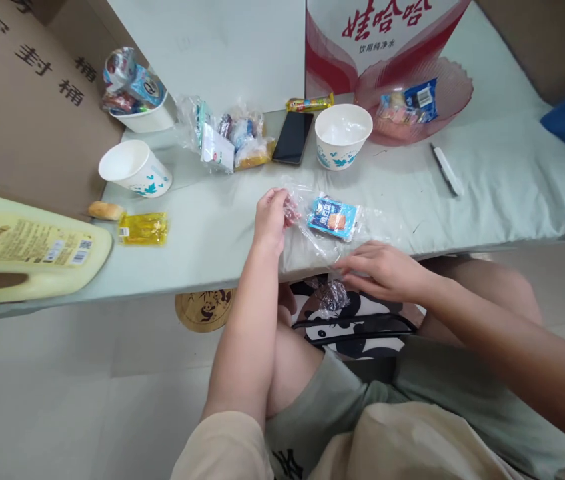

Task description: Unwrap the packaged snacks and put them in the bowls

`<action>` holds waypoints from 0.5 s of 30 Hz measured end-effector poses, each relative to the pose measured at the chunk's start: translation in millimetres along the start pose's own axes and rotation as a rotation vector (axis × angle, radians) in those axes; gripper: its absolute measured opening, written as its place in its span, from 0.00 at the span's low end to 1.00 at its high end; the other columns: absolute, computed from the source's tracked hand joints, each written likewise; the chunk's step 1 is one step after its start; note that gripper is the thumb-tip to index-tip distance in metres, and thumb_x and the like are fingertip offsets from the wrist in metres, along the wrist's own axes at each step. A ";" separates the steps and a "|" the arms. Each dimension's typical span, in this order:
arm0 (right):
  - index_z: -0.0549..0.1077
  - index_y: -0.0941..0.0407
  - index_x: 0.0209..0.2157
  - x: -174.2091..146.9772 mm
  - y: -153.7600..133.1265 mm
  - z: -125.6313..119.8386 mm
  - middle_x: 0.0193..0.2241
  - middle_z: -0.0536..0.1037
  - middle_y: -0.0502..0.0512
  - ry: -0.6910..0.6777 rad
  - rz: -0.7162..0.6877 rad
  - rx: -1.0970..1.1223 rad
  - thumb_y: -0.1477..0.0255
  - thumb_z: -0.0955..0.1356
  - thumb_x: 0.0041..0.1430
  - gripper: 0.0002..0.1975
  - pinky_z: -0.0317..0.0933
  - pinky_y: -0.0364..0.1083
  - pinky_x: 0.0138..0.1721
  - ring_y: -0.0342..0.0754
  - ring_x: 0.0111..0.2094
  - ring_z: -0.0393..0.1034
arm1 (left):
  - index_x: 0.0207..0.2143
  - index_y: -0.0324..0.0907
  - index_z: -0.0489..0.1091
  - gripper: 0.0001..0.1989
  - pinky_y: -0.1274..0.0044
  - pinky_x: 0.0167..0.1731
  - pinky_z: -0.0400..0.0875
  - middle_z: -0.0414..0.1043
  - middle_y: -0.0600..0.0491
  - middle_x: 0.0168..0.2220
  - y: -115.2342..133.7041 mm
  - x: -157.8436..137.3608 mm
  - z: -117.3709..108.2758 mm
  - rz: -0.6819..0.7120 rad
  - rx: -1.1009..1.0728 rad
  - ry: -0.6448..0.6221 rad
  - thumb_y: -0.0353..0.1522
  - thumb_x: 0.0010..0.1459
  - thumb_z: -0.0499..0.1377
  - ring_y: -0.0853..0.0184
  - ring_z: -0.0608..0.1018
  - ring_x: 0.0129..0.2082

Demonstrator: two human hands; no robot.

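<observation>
A clear plastic bag [307, 230] lies spread at the table's front edge, part of it bunched and hanging over the edge. My left hand [273, 215] is closed, pinching the bag's left side. On the bag's right side, my right hand [380, 268] has its fingers drawn together on the film near the hanging part; the fingertips are partly hard to make out. Between the hands, a blue snack packet [333, 217] with a picture of tofu-like pieces rests on or inside the clear plastic; which of these I cannot tell.
Behind stand a paper cup [343, 137], a phone [293, 138], wrapped snacks [242, 140] and a pink bowl [450, 100]. A marker [446, 172] lies right. Leftward are another cup [135, 168], a yellow packet [143, 229], a bread roll [105, 211] and a large jug [37, 250].
</observation>
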State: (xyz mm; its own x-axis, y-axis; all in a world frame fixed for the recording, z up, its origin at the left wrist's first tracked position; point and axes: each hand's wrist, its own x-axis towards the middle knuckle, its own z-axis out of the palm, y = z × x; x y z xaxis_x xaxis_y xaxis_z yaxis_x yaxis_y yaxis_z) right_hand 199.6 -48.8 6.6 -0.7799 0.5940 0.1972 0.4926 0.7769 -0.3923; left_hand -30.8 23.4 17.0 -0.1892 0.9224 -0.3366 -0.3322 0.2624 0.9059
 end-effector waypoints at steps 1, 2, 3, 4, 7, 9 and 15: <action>0.75 0.54 0.48 1.9 -1.4 -0.4 0.33 0.81 0.55 0.033 0.076 -0.008 0.68 0.60 0.71 0.14 0.67 0.50 0.40 0.50 0.35 0.75 | 0.26 0.42 0.61 0.10 0.81 0.17 0.56 0.63 0.59 0.21 0.7 0.1 1.9 -0.023 -0.072 -0.030 0.31 0.59 0.58 0.76 0.67 0.16; 0.75 0.54 0.48 5.1 -1.9 -0.6 0.35 0.81 0.57 0.104 0.169 -0.034 0.68 0.60 0.71 0.14 0.68 0.51 0.41 0.52 0.37 0.75 | 0.25 0.42 0.61 0.11 0.81 0.17 0.57 0.62 0.60 0.21 1.7 -0.8 4.3 -0.052 -0.145 -0.071 0.32 0.60 0.58 0.76 0.65 0.15; 0.75 0.54 0.48 9.1 -1.6 -0.3 0.38 0.81 0.59 0.183 0.254 -0.067 0.67 0.61 0.70 0.14 0.68 0.53 0.42 0.54 0.40 0.75 | 0.25 0.42 0.60 0.12 0.81 0.18 0.57 0.60 0.60 0.20 2.9 -3.0 7.0 -0.084 -0.212 -0.123 0.32 0.60 0.59 0.77 0.64 0.15; 0.74 0.55 0.50 13.7 -0.7 0.6 0.43 0.80 0.61 0.246 0.315 -0.092 0.66 0.63 0.68 0.15 0.68 0.55 0.44 0.57 0.43 0.74 | 0.25 0.42 0.60 0.13 0.81 0.18 0.59 0.59 0.60 0.20 4.1 -6.4 10.0 -0.120 -0.271 -0.182 0.33 0.61 0.59 0.77 0.63 0.15; 0.67 0.55 0.60 27.2 3.9 7.3 0.54 0.74 0.65 0.275 0.401 -0.070 0.63 0.69 0.60 0.28 0.68 0.59 0.49 0.63 0.52 0.71 | 0.25 0.42 0.60 0.15 0.80 0.19 0.60 0.57 0.59 0.19 7.4 -22.4 18.4 -0.212 -0.371 -0.355 0.37 0.63 0.57 0.75 0.63 0.16; 0.64 0.54 0.63 33.0 7.4 13.3 0.55 0.74 0.65 0.236 0.446 0.005 0.63 0.69 0.59 0.31 0.69 0.60 0.47 0.63 0.52 0.71 | 0.26 0.42 0.60 0.15 0.79 0.18 0.60 0.57 0.59 0.19 8.6 -33.2 21.5 -0.276 -0.386 -0.429 0.38 0.64 0.57 0.75 0.63 0.16; 0.73 0.52 0.52 33.7 21.3 16.9 0.48 0.76 0.59 0.282 0.407 0.362 0.59 0.71 0.59 0.22 0.68 0.58 0.51 0.58 0.48 0.73 | 0.26 0.42 0.60 0.16 0.80 0.16 0.55 0.53 0.60 0.18 10.3 -36.0 10.2 -0.298 -0.405 -0.403 0.39 0.65 0.55 0.77 0.57 0.13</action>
State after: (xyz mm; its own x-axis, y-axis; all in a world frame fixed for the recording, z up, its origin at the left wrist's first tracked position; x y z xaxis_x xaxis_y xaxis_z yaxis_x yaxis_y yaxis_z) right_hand 177.3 -15.8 -10.3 -0.3999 0.8990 0.1787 0.5284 0.3854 -0.7564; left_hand -18.0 -4.1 41.0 0.3009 0.8812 -0.3647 -0.6546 0.4690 0.5929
